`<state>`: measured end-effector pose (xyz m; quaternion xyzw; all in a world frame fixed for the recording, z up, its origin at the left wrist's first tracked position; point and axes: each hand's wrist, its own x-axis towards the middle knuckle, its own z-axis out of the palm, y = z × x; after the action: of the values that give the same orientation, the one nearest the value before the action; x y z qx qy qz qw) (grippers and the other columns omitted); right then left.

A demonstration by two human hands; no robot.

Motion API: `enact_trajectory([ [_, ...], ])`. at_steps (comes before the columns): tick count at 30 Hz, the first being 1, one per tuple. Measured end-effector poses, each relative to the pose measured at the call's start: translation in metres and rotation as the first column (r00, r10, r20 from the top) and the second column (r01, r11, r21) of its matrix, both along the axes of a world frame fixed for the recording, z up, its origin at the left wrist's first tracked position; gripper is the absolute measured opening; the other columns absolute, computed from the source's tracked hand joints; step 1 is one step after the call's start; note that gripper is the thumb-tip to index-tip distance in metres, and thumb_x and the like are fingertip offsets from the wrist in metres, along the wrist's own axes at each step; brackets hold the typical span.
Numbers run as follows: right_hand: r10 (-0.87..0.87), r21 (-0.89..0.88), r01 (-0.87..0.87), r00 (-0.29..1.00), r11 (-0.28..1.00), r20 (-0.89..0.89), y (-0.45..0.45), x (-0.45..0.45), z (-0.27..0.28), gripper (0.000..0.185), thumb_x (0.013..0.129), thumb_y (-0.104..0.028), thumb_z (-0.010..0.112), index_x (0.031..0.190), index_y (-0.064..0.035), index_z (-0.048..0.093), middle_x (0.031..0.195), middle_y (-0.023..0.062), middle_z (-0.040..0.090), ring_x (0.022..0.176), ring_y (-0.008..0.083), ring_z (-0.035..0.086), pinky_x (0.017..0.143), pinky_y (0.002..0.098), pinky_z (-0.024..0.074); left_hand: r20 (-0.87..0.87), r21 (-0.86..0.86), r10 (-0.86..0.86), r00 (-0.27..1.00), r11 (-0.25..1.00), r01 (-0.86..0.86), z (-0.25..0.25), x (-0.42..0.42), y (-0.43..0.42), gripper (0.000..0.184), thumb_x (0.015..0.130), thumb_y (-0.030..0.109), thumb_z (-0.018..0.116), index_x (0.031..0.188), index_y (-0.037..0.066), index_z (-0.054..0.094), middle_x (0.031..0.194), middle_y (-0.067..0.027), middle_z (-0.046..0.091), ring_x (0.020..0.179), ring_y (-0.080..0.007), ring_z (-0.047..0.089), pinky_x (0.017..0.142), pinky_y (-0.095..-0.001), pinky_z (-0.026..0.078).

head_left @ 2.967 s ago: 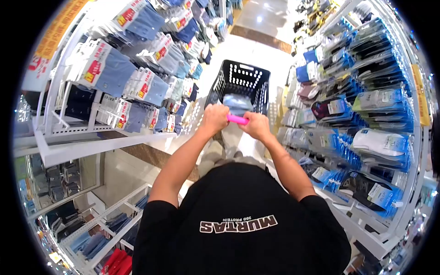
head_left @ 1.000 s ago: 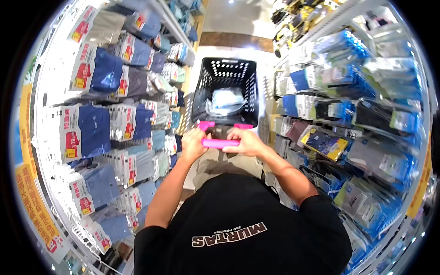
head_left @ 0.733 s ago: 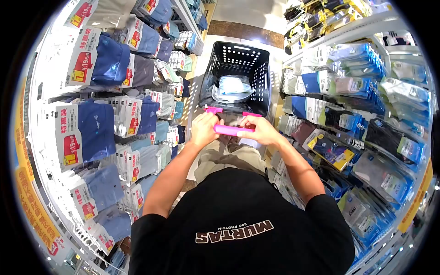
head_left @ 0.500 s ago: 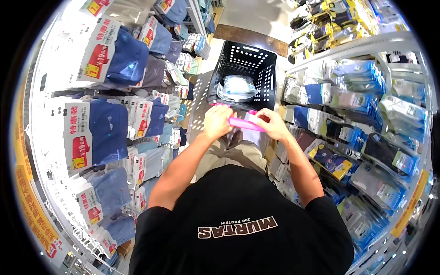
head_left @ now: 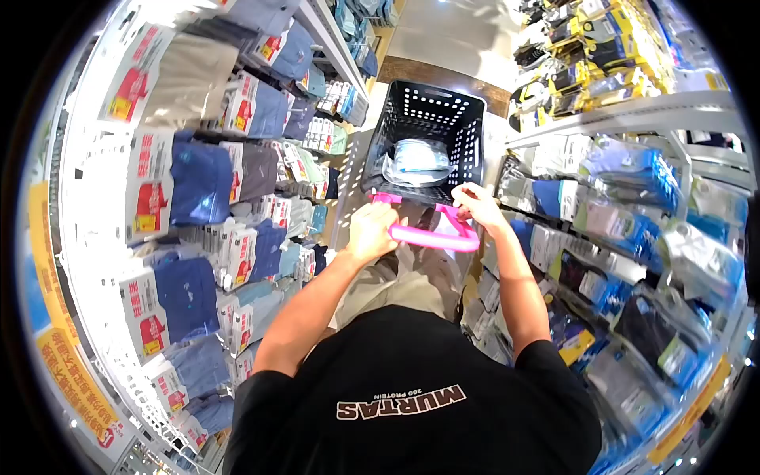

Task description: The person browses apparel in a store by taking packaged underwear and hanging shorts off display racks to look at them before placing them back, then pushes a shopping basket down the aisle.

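Observation:
A black perforated shopping basket (head_left: 473,142) is in front of me in the aisle. Its pink handle (head_left: 431,237) is tipped toward my body. My left hand (head_left: 372,231) is closed around the left part of that handle. Off the grip bar, my right hand (head_left: 477,207) is beside the handle's right arm and the basket's near corner, fingers loosely bent and apart. Whether its fingertips touch the handle arm I cannot tell. Inside the basket lies a clear plastic package (head_left: 419,158) with white and pale blue contents.
Packaged underwear with red price labels (head_left: 194,182) hangs in rows on the left rack. The right rack (head_left: 625,170) carries packs in blue and clear wrapping, with yellow-backed packs (head_left: 586,47) farther ahead. Both racks stand close to my arms. Pale floor (head_left: 447,36) stretches ahead.
My right hand has let go of the handle's grip bar and moved up to the basket's near right corner. My left hand keeps its grip. The racks have shifted slightly in view.

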<state>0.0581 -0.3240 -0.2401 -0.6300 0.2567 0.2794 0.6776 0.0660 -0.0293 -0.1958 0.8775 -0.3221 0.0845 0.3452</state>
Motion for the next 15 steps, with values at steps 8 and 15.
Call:
enact_trajectory([
  [8,0.43,-0.781,-0.277,0.903,0.559,-0.011,-0.033,0.075,-0.252,0.052,0.084,-0.032,0.076,0.122,-0.0006,0.06,0.107,0.0215,0.067,0.098,0.0348,0.067,0.088,0.0422,0.0537,-0.077,0.065,-0.036,0.996,0.997,0.042,0.007,0.02,-0.011,0.032,0.073,0.015,0.08,0.062,0.011,0.05,0.064,-0.006,0.049,0.057,-0.0254,0.053,0.055,-0.0377,0.044],
  [15,0.446,-0.744,-0.546,0.816,0.386,-0.367,-0.021,0.138,-0.337,0.069,0.086,-0.024,0.069,0.145,-0.0065,0.038,0.146,0.0176,0.041,0.138,0.0378,0.04,0.11,0.0522,0.0401,-0.164,0.066,-0.05,0.985,0.996,0.061,-0.003,0.023,-0.008,0.033,0.07,0.009,0.081,0.061,0.016,0.05,0.064,-0.0004,0.047,0.054,-0.0197,0.05,0.052,-0.0334,0.04],
])
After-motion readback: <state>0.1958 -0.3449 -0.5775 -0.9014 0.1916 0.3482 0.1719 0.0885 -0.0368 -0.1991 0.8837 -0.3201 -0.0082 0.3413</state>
